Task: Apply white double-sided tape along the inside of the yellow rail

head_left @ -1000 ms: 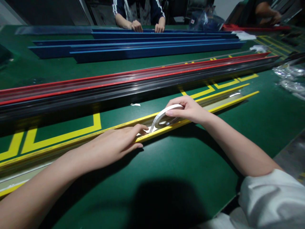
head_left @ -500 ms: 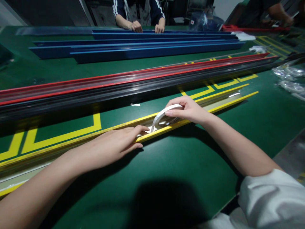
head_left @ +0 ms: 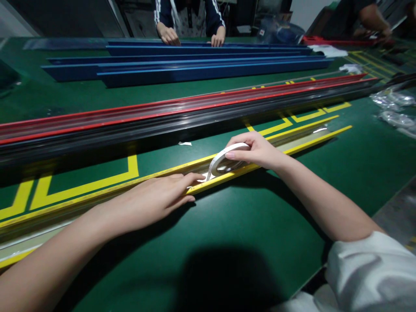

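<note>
A long yellow-edged channel [head_left: 302, 145] lies across the green table in front of me. My right hand [head_left: 260, 149] pinches a roll of white tape [head_left: 221, 157] between thumb and fingers. The roll stands on edge, its lower part inside the channel and partly hidden by the near wall. From the roll's left side, tape runs down to the channel floor. My left hand [head_left: 159, 195] straddles the near wall just left of the roll. Its fingers press down inside at the tape's end, and its thumb is outside, below the yellow edge.
Beyond the channel run a black profile [head_left: 195, 121] and a red one [head_left: 182, 102]. Several blue profiles [head_left: 195, 77] lie farther back, where a co-worker's hands [head_left: 170, 37] rest. Clear plastic wrap [head_left: 394, 99] sits at right. A white scrap [head_left: 185, 143] lies on the table.
My left fingertips have shifted slightly right toward the roll; my right hand barely moves. Across the table, the co-worker's hand at left has moved left, with the rearmost blue profile shifting left too.
</note>
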`<state>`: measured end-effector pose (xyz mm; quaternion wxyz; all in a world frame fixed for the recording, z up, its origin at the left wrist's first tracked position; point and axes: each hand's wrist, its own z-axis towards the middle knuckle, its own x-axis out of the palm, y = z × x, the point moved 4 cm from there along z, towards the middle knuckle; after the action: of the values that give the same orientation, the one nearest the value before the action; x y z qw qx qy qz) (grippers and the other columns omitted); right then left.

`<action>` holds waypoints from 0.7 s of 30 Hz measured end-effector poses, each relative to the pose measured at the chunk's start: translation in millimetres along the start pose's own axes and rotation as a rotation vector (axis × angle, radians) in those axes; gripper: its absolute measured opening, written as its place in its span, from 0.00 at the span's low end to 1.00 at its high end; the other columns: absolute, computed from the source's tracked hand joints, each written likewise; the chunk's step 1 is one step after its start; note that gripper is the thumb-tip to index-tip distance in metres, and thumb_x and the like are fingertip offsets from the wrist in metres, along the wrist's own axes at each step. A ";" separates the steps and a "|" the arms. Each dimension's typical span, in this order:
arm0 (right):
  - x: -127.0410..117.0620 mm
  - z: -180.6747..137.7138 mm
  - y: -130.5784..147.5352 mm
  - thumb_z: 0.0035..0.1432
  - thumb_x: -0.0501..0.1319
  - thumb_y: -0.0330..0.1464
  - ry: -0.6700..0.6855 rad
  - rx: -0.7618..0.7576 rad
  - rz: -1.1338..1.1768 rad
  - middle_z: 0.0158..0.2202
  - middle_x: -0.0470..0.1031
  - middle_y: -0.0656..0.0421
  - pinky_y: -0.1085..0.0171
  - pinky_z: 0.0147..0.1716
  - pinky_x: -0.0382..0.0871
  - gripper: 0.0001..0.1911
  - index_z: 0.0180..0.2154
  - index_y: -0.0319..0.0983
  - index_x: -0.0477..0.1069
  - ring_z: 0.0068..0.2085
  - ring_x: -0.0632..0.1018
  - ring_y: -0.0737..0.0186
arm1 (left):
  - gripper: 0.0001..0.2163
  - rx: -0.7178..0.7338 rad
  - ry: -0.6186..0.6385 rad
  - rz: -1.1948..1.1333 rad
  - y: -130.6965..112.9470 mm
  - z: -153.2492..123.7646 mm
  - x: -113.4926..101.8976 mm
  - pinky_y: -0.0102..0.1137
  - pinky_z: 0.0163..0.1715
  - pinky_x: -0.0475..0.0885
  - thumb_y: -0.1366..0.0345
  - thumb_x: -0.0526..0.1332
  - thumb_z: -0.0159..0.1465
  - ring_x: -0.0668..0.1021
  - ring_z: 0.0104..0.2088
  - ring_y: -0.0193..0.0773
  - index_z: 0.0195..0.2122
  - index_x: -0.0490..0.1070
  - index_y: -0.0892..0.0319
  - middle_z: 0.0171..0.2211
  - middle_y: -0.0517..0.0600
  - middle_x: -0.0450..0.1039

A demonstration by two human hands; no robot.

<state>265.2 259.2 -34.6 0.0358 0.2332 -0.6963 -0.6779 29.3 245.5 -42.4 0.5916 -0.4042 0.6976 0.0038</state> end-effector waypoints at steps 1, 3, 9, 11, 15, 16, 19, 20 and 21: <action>0.0 0.1 -0.3 0.51 0.68 0.42 -0.002 0.001 0.003 0.27 0.75 0.59 0.70 0.28 0.68 0.17 0.33 0.33 0.76 0.30 0.76 0.65 | 0.17 0.000 0.000 -0.003 0.3 -0.4 0.2 0.33 0.44 0.71 0.53 0.49 0.70 0.77 0.47 0.42 0.58 0.59 0.47 0.52 0.49 0.72; 0.2 0.1 -1.0 0.51 0.68 0.42 -0.001 0.006 0.019 0.28 0.75 0.59 0.70 0.29 0.69 0.17 0.34 0.33 0.76 0.31 0.76 0.64 | 0.16 0.001 0.003 -0.006 -0.1 -0.4 0.1 0.33 0.44 0.71 0.54 0.48 0.70 0.77 0.46 0.41 0.56 0.61 0.47 0.51 0.48 0.72; 0.3 -0.1 -0.7 0.51 0.68 0.42 0.019 -0.015 0.022 0.28 0.75 0.59 0.70 0.30 0.68 0.17 0.33 0.33 0.76 0.31 0.76 0.65 | 0.13 -0.059 -0.023 0.127 -16.0 14.5 -7.0 0.33 0.34 0.70 0.59 0.52 0.66 0.78 0.36 0.43 0.48 0.68 0.54 0.41 0.52 0.75; 0.3 0.4 -0.6 0.51 0.68 0.42 0.016 -0.017 0.014 0.27 0.74 0.59 0.70 0.29 0.68 0.18 0.33 0.33 0.76 0.30 0.75 0.65 | 0.12 -0.094 -0.038 0.179 -22.7 23.3 -9.0 0.33 0.28 0.67 0.58 0.52 0.66 0.78 0.32 0.43 0.45 0.68 0.55 0.37 0.53 0.76; 0.5 1.1 -1.2 0.51 0.68 0.43 0.013 -0.021 -0.006 0.27 0.74 0.60 0.70 0.28 0.67 0.18 0.34 0.33 0.76 0.30 0.75 0.66 | 0.10 -0.077 -0.084 0.133 -29.1 34.1 -7.0 0.31 0.28 0.65 0.58 0.53 0.66 0.77 0.32 0.42 0.42 0.67 0.56 0.36 0.51 0.76; 0.5 1.1 -1.3 0.51 0.67 0.43 0.015 -0.027 -0.012 0.27 0.74 0.60 0.70 0.28 0.67 0.18 0.33 0.33 0.76 0.29 0.75 0.66 | 0.09 -0.066 -0.099 0.108 -28.6 34.4 -5.6 0.31 0.29 0.66 0.58 0.54 0.66 0.77 0.33 0.41 0.42 0.67 0.56 0.36 0.51 0.76; 0.3 1.0 -1.7 0.52 0.67 0.43 0.019 -0.052 -0.022 0.26 0.73 0.60 0.71 0.28 0.66 0.18 0.33 0.32 0.76 0.29 0.74 0.67 | 0.10 -0.054 -0.120 0.084 -23.5 32.0 -0.6 0.31 0.31 0.66 0.57 0.53 0.67 0.77 0.34 0.41 0.42 0.66 0.56 0.37 0.50 0.75; 0.3 1.0 -1.8 0.52 0.67 0.43 0.023 -0.056 -0.016 0.26 0.73 0.60 0.71 0.28 0.66 0.18 0.33 0.32 0.76 0.29 0.74 0.67 | 0.10 -0.045 -0.117 0.087 -22.1 31.0 1.1 0.31 0.31 0.66 0.57 0.53 0.67 0.77 0.34 0.42 0.42 0.66 0.56 0.37 0.50 0.75; 0.3 1.1 -2.0 0.52 0.67 0.42 0.026 -0.058 -0.009 0.27 0.73 0.60 0.70 0.28 0.67 0.18 0.33 0.32 0.76 0.29 0.74 0.66 | 0.10 -0.033 -0.115 0.091 -21.0 30.2 2.4 0.32 0.31 0.67 0.57 0.53 0.67 0.77 0.34 0.42 0.43 0.66 0.56 0.37 0.50 0.75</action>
<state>265.1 260.2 -36.7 0.0486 0.2438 -0.6748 -0.6948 66.1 244.7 -43.5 0.6233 -0.3811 0.6797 0.0653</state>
